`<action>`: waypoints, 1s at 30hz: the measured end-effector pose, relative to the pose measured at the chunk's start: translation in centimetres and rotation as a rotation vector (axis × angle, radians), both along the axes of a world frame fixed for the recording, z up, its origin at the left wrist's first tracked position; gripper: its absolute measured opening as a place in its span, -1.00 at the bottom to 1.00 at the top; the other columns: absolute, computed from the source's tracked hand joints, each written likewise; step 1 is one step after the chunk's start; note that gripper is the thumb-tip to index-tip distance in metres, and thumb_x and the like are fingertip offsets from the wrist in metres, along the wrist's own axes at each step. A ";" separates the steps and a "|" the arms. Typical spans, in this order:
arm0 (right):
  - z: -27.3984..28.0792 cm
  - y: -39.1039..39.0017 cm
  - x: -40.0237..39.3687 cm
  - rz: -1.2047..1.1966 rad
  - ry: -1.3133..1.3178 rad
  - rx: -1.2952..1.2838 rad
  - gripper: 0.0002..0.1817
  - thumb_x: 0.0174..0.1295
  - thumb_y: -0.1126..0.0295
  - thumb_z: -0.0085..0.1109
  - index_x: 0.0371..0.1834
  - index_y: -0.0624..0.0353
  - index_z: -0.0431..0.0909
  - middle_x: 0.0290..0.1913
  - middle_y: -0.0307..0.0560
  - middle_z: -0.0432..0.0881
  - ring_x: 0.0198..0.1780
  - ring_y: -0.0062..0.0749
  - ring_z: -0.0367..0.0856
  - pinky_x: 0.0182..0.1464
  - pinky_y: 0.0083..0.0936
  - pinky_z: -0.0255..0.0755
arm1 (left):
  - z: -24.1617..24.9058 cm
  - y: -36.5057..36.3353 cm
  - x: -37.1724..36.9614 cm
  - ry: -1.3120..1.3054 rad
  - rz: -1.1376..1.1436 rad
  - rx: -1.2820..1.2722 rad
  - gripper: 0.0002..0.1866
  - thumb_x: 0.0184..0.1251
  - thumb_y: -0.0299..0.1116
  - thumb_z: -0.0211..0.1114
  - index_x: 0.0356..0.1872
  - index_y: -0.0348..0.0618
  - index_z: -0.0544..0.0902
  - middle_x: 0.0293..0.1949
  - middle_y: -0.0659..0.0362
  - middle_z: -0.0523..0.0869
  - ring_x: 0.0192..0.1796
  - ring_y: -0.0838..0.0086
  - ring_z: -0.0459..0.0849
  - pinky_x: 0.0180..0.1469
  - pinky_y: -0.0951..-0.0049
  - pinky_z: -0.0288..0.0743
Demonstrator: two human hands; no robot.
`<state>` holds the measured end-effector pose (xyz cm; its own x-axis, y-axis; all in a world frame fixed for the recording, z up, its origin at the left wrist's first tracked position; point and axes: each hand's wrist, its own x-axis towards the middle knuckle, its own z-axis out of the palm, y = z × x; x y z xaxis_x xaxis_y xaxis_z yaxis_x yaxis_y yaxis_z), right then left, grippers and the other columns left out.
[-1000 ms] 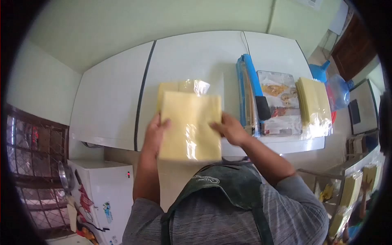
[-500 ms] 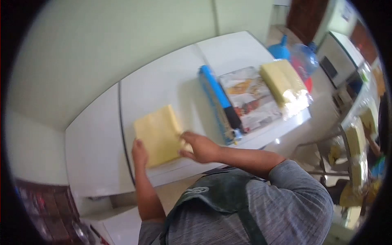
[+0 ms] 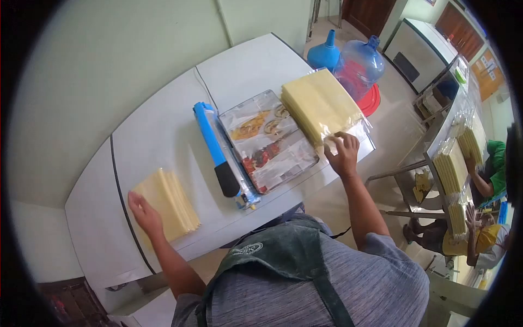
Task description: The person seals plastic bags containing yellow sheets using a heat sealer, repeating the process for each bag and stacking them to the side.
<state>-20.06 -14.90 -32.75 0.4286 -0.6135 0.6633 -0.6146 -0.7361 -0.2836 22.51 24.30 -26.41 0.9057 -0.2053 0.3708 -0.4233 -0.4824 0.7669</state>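
Note:
On the white table lies a stack of thin pale-yellow sheets (image 3: 171, 210), its right-hand layers fanned. My left hand (image 3: 146, 215) rests at the stack's left side, fingers extended. At the right, my right hand (image 3: 344, 155) is at the near end of a thicker yellow stack in clear plastic (image 3: 321, 101). Its thumb and fingers are apart and slightly curled by the shiny plastic; I see nothing held between them. Between the stacks are a blue bag sealer with a black handle (image 3: 218, 155) and a flat rectangular panel with food pictures (image 3: 269, 141).
A blue funnel-topped container (image 3: 324, 54), a clear water jug (image 3: 359, 65) and a red round lid (image 3: 370, 101) stand beyond the white table (image 3: 92, 201). Further right, people work at another table with several plastic-wrapped yellow stacks (image 3: 451, 166).
My right hand has left the loose sheets and moved right to the wrapped stack. My left hand stays by the loose stack, now with more extended fingers. The view has shifted right.

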 end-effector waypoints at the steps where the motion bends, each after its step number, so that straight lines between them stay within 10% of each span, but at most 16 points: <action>1: -0.5 -0.3 -0.4 0.053 0.004 -0.065 -0.72 0.00 0.39 0.40 -0.16 -0.01 0.66 -0.09 -0.16 0.62 0.06 -0.17 0.53 0.19 -0.18 0.30 | 0.1 -2.4 -1.6 0.004 -0.084 -0.074 -0.55 0.62 -0.31 -0.01 0.39 -0.31 0.33 0.31 -0.07 0.50 0.34 0.25 0.47 0.40 0.28 0.28; 14: 17.9 -7.3 6.6 0.373 -0.402 -0.437 -0.92 0.07 0.63 0.17 -0.50 0.23 0.50 -0.46 -0.05 0.60 -0.45 -0.14 0.58 -0.39 -0.38 0.44 | -14.3 -18.4 -8.6 0.850 -0.598 -0.839 -0.42 0.61 0.09 -0.11 0.32 -0.18 0.45 0.02 0.25 0.62 -0.01 0.52 0.55 0.15 0.44 0.42; 21: 17.1 -5.9 20.8 0.790 0.041 0.145 -0.75 -0.01 0.60 0.17 -0.25 0.05 0.64 -0.29 -0.11 0.70 -0.15 -0.12 0.69 -0.12 -0.31 0.57 | -14.7 -18.2 -7.5 0.873 -0.670 -0.928 -0.29 0.65 0.10 -0.29 0.44 -0.38 0.28 0.29 0.01 0.52 0.29 0.34 0.51 0.37 0.34 0.31; 23: 12.6 -3.5 23.7 0.794 0.254 0.187 -0.71 0.22 0.21 0.28 -0.02 0.02 0.62 0.00 -0.10 0.67 0.19 -0.11 0.54 0.27 -0.05 0.31 | -14.7 -17.7 -7.0 0.888 -0.581 -0.831 -0.27 0.65 0.12 -0.32 0.44 -0.38 0.28 0.39 -0.05 0.42 0.42 0.24 0.40 0.46 0.25 0.20; 27: 5.8 2.3 20.9 0.035 0.454 0.411 -0.02 0.32 -0.28 -0.03 0.57 0.27 -0.01 0.55 0.39 -0.03 0.59 0.18 -0.09 0.46 0.35 -0.24 | -9.2 -16.2 -7.8 0.837 -0.501 -0.634 -0.25 0.62 0.17 -0.28 0.45 -0.33 0.28 0.42 -0.10 0.39 0.47 0.14 0.33 0.49 0.13 0.12; 30: 4.4 4.9 19.0 -0.027 0.644 0.481 0.09 0.28 -0.36 -0.08 0.55 0.43 -0.04 0.57 0.46 -0.11 0.62 0.17 -0.17 0.51 0.25 -0.29 | -7.5 -15.9 -7.0 0.842 -0.432 -0.486 -0.35 0.60 0.09 -0.10 0.37 -0.30 0.39 0.20 -0.04 0.60 0.21 0.25 0.57 0.26 0.23 0.40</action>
